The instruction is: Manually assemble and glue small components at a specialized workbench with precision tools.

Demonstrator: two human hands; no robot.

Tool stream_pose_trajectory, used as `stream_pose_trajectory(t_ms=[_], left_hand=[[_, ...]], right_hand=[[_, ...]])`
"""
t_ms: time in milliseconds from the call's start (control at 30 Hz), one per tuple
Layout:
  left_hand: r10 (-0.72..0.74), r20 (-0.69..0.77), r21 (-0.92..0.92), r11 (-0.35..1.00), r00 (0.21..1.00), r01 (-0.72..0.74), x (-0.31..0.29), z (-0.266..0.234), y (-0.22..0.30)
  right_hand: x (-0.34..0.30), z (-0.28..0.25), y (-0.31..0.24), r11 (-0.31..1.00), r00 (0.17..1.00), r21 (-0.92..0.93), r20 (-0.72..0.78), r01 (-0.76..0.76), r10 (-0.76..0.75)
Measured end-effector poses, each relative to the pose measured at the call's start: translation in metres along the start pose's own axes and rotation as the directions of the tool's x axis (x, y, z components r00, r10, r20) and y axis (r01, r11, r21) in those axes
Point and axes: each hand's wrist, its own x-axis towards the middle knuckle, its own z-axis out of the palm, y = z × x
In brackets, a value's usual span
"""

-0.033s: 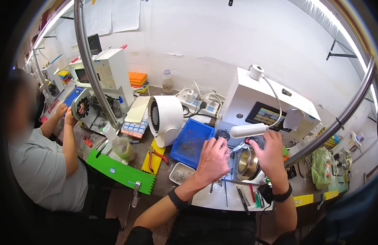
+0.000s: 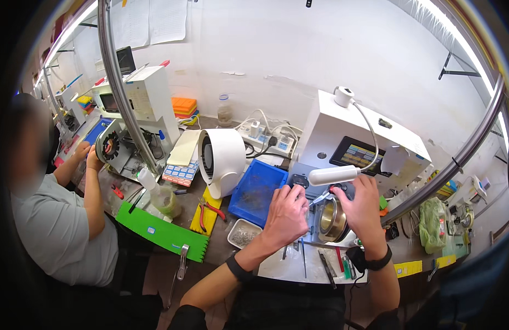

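Observation:
My left hand point(image 2: 287, 215) is closed, fingertips pinched together beside the round metal fixture. What they hold, if anything, is hidden. My right hand point(image 2: 365, 212) is closed around the red end of a small tool point(image 2: 322, 197), whose pale slim tip slants down toward my left fingertips. Its exact kind cannot be made out. Just below, between the hands, is a brass-coloured ring fixture point(image 2: 332, 219) on the white machine point(image 2: 315, 126). A white lamp head point(image 2: 327, 176) hangs right above my fingers.
Left of my hands are a blue tray point(image 2: 258, 192), a small white dish of bits point(image 2: 243, 234), red-handled pliers point(image 2: 211, 209) and a white fan point(image 2: 224, 159). Pens and slim tools point(image 2: 327, 267) lie in front. A metal post point(image 2: 447, 159) slants at right. A co-worker point(image 2: 62, 220) sits at left.

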Motion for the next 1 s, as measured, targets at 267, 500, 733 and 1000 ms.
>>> stream_pose_trajectory(t_ms=[267,500,733,1000], left_hand=[[0.055,0.036,0.036,0.998,0.998,-0.056,0.004,-0.004,-0.001],[0.108,0.124,0.058,0.992,0.986,-0.116,0.002,-0.005,-0.001],[0.117,0.183,-0.025,0.993,0.976,-0.115,-0.006,-0.01,0.002],[0.105,0.134,-0.052,0.994,0.985,-0.099,-0.029,-0.009,-0.001]], right_hand=[[0.004,0.01,-0.015,0.994,0.999,-0.105,-0.008,-0.043,0.043],[0.007,0.017,0.0,0.994,1.0,0.11,0.017,0.006,-0.008],[0.008,0.017,-0.003,0.997,0.998,0.051,-0.019,-0.059,0.06],[0.007,0.02,0.003,0.985,0.987,0.066,-0.041,0.16,-0.158]])
